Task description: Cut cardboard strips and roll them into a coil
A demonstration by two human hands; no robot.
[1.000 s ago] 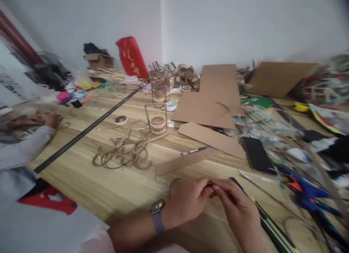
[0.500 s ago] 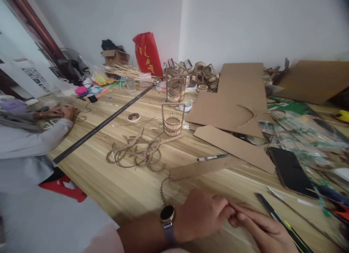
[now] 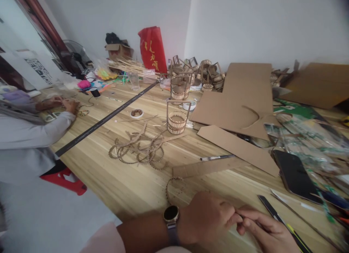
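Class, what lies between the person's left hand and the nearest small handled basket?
In the head view, a flat cardboard strip lies between the left hand and the basket, with a thinner brown strip by the basket's base.

Can't tell what this small dark bit (image 3: 240, 215) is, my fingers (image 3: 256, 215) hide most of it. Bottom edge chops my right hand (image 3: 275, 235), knife (image 3: 294, 234) too.

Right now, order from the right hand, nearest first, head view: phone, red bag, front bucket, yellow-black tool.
1. Yellow-black tool: beside right hand.
2. Phone: ahead, right.
3. Front bucket: mid-table, left.
4. Red bag: far back, left.
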